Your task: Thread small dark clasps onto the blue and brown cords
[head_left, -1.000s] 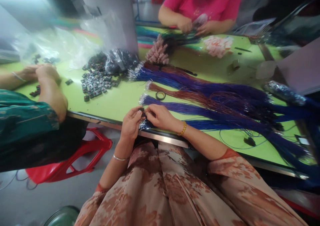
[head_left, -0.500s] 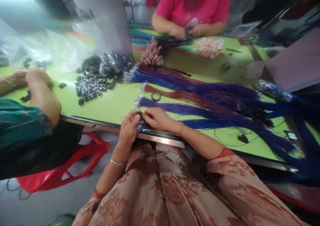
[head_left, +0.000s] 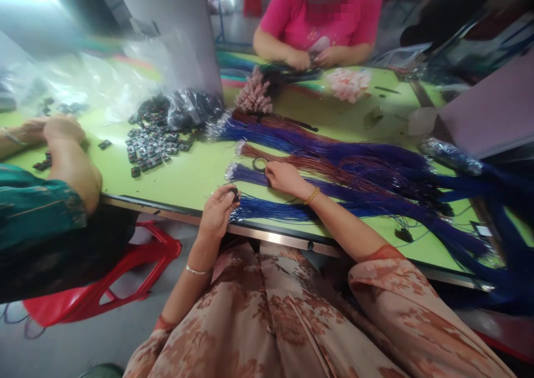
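Observation:
My left hand [head_left: 217, 211] is by the table's front edge, thumb and fingers closed on a small black connector housing [head_left: 235, 195]. Beside it lie the metal-tipped ends of a bundle of blue wires [head_left: 275, 209]. Farther in, my right hand [head_left: 288, 178] rests over a bundle of purple wires [head_left: 246, 173], its fingers pressed together. Its fingertips come right up to a dark ring like a tape roll [head_left: 259, 165]; what they pinch, if anything, is hidden. A bundle of brown wires [head_left: 275, 154] lies just beyond.
Many black connector housings [head_left: 152, 147] are heaped left of the wires. A co-worker's arm [head_left: 69, 150] rests at far left; another person [head_left: 321, 27] works opposite. Pale pink connectors [head_left: 253, 91] stand near a pillar [head_left: 175, 33]. A red stool [head_left: 125, 278] is below left.
My right hand has left the black connector housing and moved away and to the right, to the purple wires and the ring. My left hand has stayed in place, still holding the housing.

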Demonstrator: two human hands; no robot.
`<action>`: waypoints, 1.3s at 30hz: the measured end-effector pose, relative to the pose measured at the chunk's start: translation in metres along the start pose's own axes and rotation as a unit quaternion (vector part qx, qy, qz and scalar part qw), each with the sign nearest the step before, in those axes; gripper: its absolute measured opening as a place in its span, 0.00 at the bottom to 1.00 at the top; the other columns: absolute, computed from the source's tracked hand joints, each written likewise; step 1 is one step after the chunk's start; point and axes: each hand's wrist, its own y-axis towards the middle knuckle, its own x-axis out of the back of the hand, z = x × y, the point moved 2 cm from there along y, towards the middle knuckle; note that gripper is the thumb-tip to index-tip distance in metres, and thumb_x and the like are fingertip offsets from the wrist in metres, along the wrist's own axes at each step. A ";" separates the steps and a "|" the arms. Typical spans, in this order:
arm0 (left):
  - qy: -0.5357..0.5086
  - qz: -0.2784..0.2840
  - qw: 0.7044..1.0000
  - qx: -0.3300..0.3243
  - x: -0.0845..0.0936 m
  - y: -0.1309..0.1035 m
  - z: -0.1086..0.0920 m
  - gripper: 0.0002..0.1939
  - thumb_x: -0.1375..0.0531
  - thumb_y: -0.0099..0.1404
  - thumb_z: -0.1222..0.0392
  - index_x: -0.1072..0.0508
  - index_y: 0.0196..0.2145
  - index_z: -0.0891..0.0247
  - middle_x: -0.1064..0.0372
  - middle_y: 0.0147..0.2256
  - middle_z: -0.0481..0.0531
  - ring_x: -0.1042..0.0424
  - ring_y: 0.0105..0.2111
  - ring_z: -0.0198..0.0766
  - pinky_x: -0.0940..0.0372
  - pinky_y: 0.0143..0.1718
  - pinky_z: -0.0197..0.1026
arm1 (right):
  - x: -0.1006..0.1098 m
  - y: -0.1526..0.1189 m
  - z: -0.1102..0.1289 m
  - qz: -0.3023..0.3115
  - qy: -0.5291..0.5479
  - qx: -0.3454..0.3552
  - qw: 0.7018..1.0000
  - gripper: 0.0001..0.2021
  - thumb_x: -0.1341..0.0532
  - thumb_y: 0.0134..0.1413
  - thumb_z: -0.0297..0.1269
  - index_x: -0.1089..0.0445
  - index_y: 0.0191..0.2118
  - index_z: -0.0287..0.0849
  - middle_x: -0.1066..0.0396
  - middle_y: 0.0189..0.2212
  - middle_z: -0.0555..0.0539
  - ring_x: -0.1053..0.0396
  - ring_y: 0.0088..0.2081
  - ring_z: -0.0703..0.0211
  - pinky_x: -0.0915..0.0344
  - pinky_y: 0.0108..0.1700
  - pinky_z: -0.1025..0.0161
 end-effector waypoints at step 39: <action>-0.101 0.068 0.992 0.020 -0.012 0.000 0.003 0.10 0.36 0.58 0.65 0.26 0.40 0.62 0.29 0.34 0.50 0.29 0.35 0.32 0.34 0.40 0.35 | 0.007 -0.037 0.064 -0.074 0.269 0.090 0.956 0.10 0.44 0.55 0.35 0.37 0.24 0.40 0.37 0.20 0.53 0.46 0.23 0.67 0.55 0.28 0.66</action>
